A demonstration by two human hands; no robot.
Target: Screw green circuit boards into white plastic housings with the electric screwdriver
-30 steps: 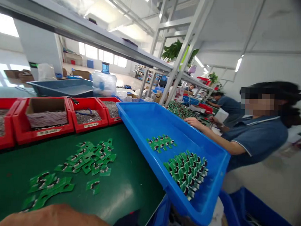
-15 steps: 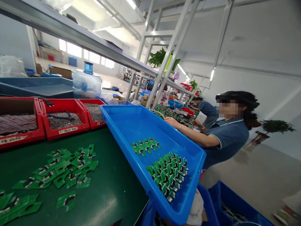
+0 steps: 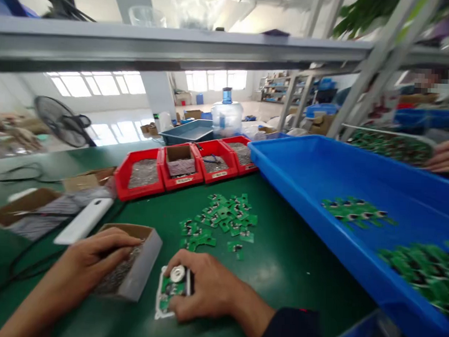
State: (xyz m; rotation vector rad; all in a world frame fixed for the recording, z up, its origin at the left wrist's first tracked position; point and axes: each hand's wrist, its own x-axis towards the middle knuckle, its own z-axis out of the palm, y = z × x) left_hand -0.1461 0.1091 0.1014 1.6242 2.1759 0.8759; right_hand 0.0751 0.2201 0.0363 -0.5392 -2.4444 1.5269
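My left hand (image 3: pixel 99 255) reaches over a small cardboard box (image 3: pixel 143 269) of tiny metal parts. Its fingers are drawn together at the parts; whatever is between the fingertips is hidden. My right hand (image 3: pixel 209 286) grips a white-edged fixture (image 3: pixel 160 304) on the green table, thumb at the near side and fingers at the far side. Green circuit board (image 3: pixel 169 287) shows inside the fixture, with a round silvery metal piece (image 3: pixel 177 273) by my fingers. Beyond my right hand lies a loose pile of green circuit boards (image 3: pixel 223 215).
Red bins (image 3: pixel 144 189) of small metal parts line the table's back. A blue tray (image 3: pixel 293 190) with green boards stands on the right. At left lie a white flat object (image 3: pixel 84 221) and dark cables. A metal shelf (image 3: pixel 177 49) crosses above; a co-worker's hand (image 3: pixel 446 156) shows at right.
The view has swung left and down from the tray and co-worker to the table. Both my hands, the fixture and the cardboard box have come into sight.
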